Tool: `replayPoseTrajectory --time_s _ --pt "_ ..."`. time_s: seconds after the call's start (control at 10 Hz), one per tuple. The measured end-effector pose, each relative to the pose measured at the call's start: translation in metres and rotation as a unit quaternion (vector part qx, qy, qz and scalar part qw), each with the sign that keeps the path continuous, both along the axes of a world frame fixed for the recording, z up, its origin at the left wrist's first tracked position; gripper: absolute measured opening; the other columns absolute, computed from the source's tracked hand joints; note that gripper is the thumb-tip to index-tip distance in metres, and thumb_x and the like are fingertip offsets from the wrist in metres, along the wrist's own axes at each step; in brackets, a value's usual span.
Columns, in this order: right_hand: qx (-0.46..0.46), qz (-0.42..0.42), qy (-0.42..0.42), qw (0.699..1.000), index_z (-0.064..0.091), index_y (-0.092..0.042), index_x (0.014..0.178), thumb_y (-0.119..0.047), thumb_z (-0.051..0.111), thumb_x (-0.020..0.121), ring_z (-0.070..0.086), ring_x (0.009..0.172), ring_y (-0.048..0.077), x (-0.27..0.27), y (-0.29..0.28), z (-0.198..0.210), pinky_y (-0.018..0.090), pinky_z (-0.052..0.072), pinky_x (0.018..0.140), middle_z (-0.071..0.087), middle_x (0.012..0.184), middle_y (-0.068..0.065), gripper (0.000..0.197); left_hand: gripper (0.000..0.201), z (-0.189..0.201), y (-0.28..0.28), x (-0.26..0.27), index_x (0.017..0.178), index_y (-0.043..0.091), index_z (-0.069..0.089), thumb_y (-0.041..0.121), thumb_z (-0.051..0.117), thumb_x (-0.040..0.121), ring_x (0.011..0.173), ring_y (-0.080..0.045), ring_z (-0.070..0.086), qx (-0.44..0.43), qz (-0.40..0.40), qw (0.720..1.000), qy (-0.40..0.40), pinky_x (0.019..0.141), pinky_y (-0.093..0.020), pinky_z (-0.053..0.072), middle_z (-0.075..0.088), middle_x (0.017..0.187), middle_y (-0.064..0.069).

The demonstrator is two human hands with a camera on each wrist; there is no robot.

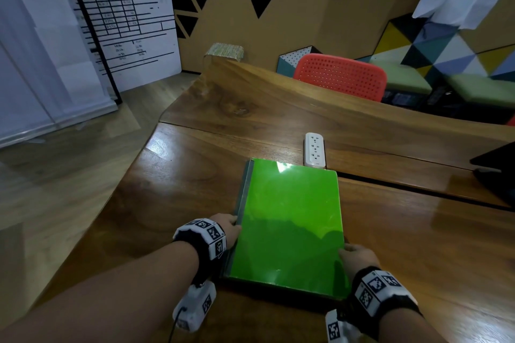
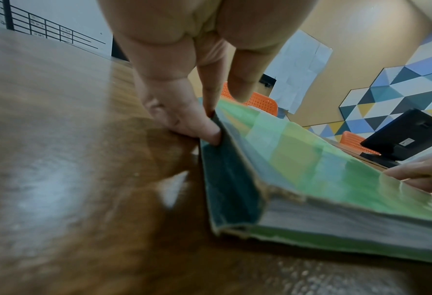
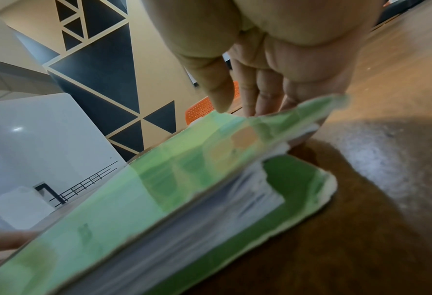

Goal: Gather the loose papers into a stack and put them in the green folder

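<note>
The green folder (image 1: 289,220) lies on the wooden table (image 1: 181,189) in front of me, its cover nearly down. My left hand (image 1: 227,224) stands at the dark spine; in the left wrist view its fingers (image 2: 204,129) touch the spine (image 2: 230,179) while the thumb hovers over the cover. At the folder's right edge, my right hand (image 1: 354,252) holds the cover, thumb above (image 3: 217,95) and fingers behind the edge. A stack of white papers (image 3: 247,195) shows inside, between the covers (image 3: 159,179). No loose papers are in view.
A white power strip (image 1: 315,150) lies just beyond the folder's far right corner. A black screen (image 1: 498,172) stands at the right of the table. A red chair (image 1: 341,75) sits behind the far table edge, and a whiteboard (image 1: 125,22) leans at the left.
</note>
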State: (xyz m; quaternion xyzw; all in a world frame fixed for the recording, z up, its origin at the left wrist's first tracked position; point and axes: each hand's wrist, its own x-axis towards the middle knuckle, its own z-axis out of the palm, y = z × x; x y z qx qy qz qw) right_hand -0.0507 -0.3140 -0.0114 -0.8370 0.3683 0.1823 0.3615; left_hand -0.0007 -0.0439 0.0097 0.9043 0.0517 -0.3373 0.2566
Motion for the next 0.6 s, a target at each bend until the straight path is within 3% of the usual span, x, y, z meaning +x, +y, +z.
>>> replayPoseTrajectory --time_s 0.1,0.2,0.3,0.4,0.5,0.6 --pt "-0.009 0.003 0.001 1.0 0.054 -0.008 0.132 -0.017 0.051 0.094 0.056 0.085 0.023 0.001 0.001 -0.002 0.029 0.047 0.066 0.061 0.127 0.015 0.04 0.051 -0.001 -0.001 0.002 0.144 0.013 0.032 0.031 0.039 0.097 0.139 -0.028 0.034 -0.002 0.001 1.0 -0.004 0.114 -0.035 0.031 0.031 0.153 -0.008" --pt "-0.001 0.003 0.007 1.0 0.051 -0.008 0.134 -0.019 0.052 0.093 0.057 0.087 0.023 0.0 0.005 -0.001 0.029 0.047 0.067 0.058 0.13 0.014 0.042 0.048 0.0 -0.001 0.002 0.143 0.011 0.035 0.029 0.037 0.098 0.137 -0.028 0.036 -0.007 0.001 1.0 -0.005 0.111 -0.034 0.032 0.035 0.151 -0.009" --pt "0.0 0.003 0.005 1.0 0.05 -0.006 0.135 -0.021 0.054 0.093 0.057 0.114 0.03 -0.003 0.008 0.003 0.033 0.047 0.089 0.054 0.137 0.014 0.045 0.05 -0.003 0.006 -0.001 0.143 0.014 0.035 0.035 0.038 0.097 0.137 -0.028 0.036 -0.014 0.005 1.0 -0.012 0.111 -0.035 0.032 0.035 0.151 -0.008" --pt "0.009 -0.014 -0.01 1.0 0.047 -0.005 0.137 -0.022 0.056 0.092 0.051 0.123 0.033 -0.008 0.009 0.01 0.035 0.043 0.098 0.05 0.141 0.015 0.049 0.057 -0.005 0.014 -0.005 0.144 0.017 0.032 0.043 0.041 0.094 0.138 -0.026 0.035 -0.018 0.01 1.0 -0.016 0.114 -0.038 0.031 0.033 0.153 -0.006" --pt "0.016 -0.018 -0.05 0.998 0.047 -0.004 0.136 -0.022 0.058 0.09 0.051 0.124 0.034 -0.014 0.004 0.019 0.037 0.042 0.1 0.05 0.14 0.015 0.05 0.057 0.004 0.022 -0.006 0.143 0.017 0.033 0.039 0.046 0.093 0.134 -0.024 0.042 -0.043 0.028 0.997 -0.053 0.109 -0.034 0.035 0.041 0.148 -0.007" --pt "-0.016 -0.02 -0.127 0.992 0.051 -0.007 0.133 -0.023 0.058 0.09 0.05 0.124 0.033 -0.022 -0.001 0.047 0.039 0.04 0.102 0.053 0.138 0.014 0.046 0.049 0.023 0.034 -0.015 0.137 0.016 0.044 0.028 0.054 0.091 0.121 -0.02 0.052 -0.097 0.075 0.98 -0.156 0.1 -0.026 0.04 0.055 0.133 -0.007"
